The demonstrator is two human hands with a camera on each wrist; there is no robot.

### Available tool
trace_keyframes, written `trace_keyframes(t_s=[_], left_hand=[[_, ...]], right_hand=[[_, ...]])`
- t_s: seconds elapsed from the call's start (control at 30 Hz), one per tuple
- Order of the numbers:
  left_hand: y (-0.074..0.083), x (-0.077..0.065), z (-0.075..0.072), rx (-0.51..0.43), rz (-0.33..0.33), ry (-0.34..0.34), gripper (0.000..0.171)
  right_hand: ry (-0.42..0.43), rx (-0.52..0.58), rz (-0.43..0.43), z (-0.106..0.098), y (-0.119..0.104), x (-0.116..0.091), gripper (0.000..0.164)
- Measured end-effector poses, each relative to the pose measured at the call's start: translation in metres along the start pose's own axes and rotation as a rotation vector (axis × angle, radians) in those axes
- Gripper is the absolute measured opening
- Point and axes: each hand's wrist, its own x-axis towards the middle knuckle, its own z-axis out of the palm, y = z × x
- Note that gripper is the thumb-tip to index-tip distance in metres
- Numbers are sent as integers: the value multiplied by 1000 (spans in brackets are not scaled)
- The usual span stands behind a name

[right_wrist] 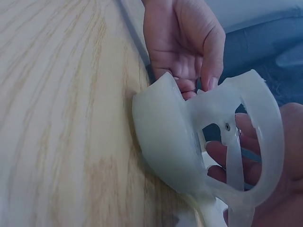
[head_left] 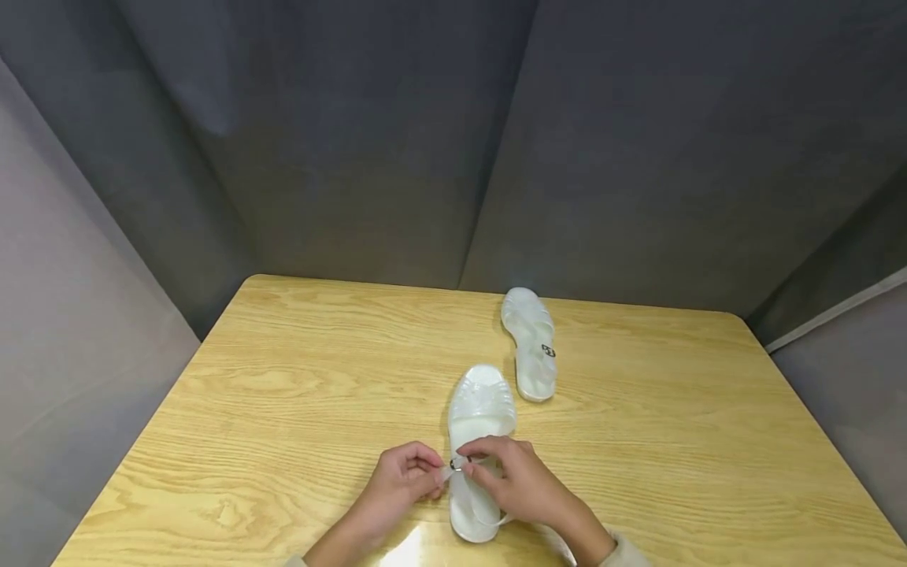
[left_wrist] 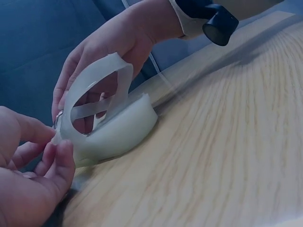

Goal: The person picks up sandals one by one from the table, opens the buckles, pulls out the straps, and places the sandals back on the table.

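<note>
A translucent white jelly sandal (head_left: 482, 405) lies sole down on the table, toe pointing away from me. My left hand (head_left: 407, 476) pinches a strap end at the sandal's left side, just beside a small metal buckle (head_left: 457, 465). From the right, my right hand (head_left: 524, 480) reaches over the sandal, thumb and forefinger pinching the strap by the buckle. In the left wrist view, the heel loop (left_wrist: 97, 75) stands up, with right-hand fingers visible through its opening. The right wrist view shows the thin ankle strap (right_wrist: 234, 161) crossing in front of the right hand.
A second matching sandal (head_left: 531, 346) with its own buckle lies farther back, slightly right, near the table's far edge. The wood-grain table (head_left: 283, 394) has dark grey curtains (head_left: 354, 157) behind it and paler fabric (head_left: 64, 315) at the left.
</note>
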Motion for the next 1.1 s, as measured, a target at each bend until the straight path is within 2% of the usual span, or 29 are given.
trace_keyframes(t_s=[0.1,0.33,0.7,1.1], left_hand=[[-1,2,1,-46,-9,26,22],[-4,6,2,-72,0,36,19],[-4,7,4,-134,-26,63,11],[-5,8,8,-196,-41,92,13]], right_hand=[[-16,40,13,0,1,0,24],[-13,84,8,1,2,1,23],[-6,112,2,3,2,1,19],[-5,118,41,3,-1,1,20]])
